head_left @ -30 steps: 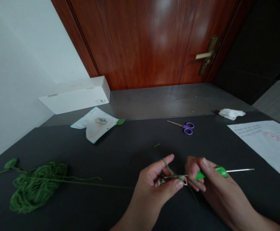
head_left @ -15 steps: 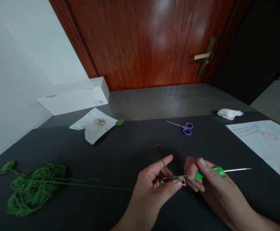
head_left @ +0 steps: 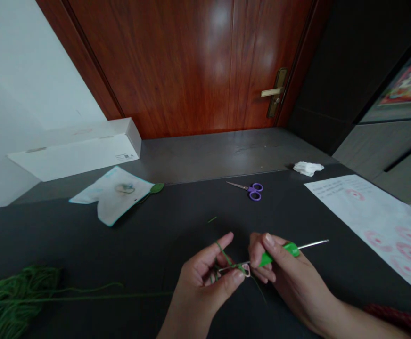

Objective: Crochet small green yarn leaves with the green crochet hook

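Observation:
My left hand [head_left: 205, 278] pinches a small piece of green crochet work [head_left: 239, 267] between thumb and fingers, with yarn looped over the raised index finger. A pale pink stitch marker [head_left: 247, 270] hangs at the work beside the thumb. In my right hand [head_left: 279, 263] is a crochet hook with a green handle [head_left: 266, 258]. Its thin metal tip lies in the green stitches, and a second metal end points away to the right. From the left hand the strand runs left to a loose skein of green yarn [head_left: 21, 296], partly out of view.
Purple-handled scissors [head_left: 253, 190] lie beyond the hands. At left are a white pouch [head_left: 115, 195], a green crocheted leaf [head_left: 157, 188] and a long white box [head_left: 85, 150]. A crumpled tissue [head_left: 308, 168] and a printed sheet [head_left: 371, 221] lie at right. A yarn scrap [head_left: 212, 219] sits nearby.
The view has swung to the right, so everything appears further left and the skein is now partly cut off. Both hands keep nearly the same grip on the work and hook.

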Demonstrator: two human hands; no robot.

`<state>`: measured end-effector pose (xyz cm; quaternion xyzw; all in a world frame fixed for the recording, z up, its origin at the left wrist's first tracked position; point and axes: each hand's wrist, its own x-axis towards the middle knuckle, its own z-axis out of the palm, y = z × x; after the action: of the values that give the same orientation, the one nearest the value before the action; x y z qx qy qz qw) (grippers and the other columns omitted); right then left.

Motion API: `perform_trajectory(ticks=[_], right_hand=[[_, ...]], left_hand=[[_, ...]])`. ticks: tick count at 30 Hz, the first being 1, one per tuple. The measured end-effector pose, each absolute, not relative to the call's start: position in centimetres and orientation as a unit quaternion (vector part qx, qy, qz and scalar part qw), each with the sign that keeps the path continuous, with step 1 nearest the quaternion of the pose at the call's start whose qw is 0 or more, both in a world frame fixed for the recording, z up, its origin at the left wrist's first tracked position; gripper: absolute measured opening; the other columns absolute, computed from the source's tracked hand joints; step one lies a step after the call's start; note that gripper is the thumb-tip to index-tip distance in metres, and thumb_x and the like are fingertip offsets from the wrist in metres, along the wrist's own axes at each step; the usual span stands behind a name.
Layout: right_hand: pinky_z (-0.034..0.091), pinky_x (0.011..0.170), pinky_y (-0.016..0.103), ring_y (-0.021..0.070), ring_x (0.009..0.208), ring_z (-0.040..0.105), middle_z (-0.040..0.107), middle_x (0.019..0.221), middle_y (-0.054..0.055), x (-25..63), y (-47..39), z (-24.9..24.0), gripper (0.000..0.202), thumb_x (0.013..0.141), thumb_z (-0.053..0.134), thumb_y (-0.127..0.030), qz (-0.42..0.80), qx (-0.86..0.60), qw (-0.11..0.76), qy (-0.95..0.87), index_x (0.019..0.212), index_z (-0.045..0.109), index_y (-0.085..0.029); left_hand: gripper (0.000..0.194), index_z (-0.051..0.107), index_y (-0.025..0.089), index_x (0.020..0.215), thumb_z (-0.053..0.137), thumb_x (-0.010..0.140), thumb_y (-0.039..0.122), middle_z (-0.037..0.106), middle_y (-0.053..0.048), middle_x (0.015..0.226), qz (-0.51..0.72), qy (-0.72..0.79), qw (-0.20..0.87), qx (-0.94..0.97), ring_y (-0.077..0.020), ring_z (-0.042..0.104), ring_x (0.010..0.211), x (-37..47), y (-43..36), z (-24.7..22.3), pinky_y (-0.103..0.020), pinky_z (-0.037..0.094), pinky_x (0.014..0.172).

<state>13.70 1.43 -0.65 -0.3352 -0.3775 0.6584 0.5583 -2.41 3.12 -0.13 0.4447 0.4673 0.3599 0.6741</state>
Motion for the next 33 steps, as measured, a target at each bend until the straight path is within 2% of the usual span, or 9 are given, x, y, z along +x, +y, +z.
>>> perform_trajectory(ticks=[23, 33], right_hand=[[0.024, 0.054, 0.030, 0.0127, 0.053, 0.032, 0.038, 0.055, -0.003, 13.74, 1.63, -0.78, 0.043, 0.098, 0.041, -0.035, 0.652, -0.338, 0.564, -0.378, 0.070, 0.068, -0.015], [0.024, 0.053, 0.030, 0.0128, 0.052, 0.031, 0.038, 0.055, -0.003, 13.76, 1.60, -1.00, 0.043, 0.097, 0.041, -0.035, 0.653, -0.340, 0.560, -0.380, 0.069, 0.068, -0.016]], left_hand=[[0.059, 0.064, 0.024, 0.119, 0.080, 0.063, 0.036, 0.060, 0.003, 0.071, 0.364, 0.462, 0.686, 0.429, -0.0117, 0.053, 0.067, -2.47, 3.24, -0.47, -0.027, 0.041, 0.070], [0.058, 0.065, 0.027, 0.118, 0.080, 0.063, 0.036, 0.056, 0.005, 0.069, 0.363, 0.459, 0.687, 0.431, -0.0091, 0.051, 0.065, -2.53, 3.29, -0.60, -0.024, 0.041, 0.067]])
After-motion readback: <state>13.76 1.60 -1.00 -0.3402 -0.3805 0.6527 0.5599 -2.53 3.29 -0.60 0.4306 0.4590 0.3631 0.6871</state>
